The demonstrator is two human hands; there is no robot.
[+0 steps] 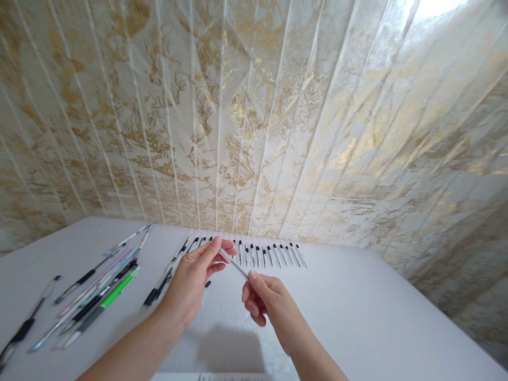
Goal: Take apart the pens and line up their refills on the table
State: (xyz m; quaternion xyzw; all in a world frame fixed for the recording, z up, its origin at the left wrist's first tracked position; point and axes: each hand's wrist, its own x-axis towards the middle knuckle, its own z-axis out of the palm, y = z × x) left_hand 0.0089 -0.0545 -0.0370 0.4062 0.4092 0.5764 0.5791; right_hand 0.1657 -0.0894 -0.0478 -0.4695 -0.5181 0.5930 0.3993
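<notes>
A thin, pale, tube-like pen piece (235,264) slants between my hands above the white table. My left hand (198,272) pinches its upper left end between thumb and fingers. The lower right end is gripped by the thumb and curled fingers of my right hand (266,299). Behind my hands lies a row of thin clear pen pieces with black tips (275,255), side by side near the table's back edge. Part of that row is hidden by my left hand.
To the left lies a loose pile of pens, one bright green (119,288). A black-gripped pen (24,329) is at the far left. More black pen parts (151,297) lie beside my left forearm. A gold-patterned curtain (238,116) hangs behind the white table (357,317).
</notes>
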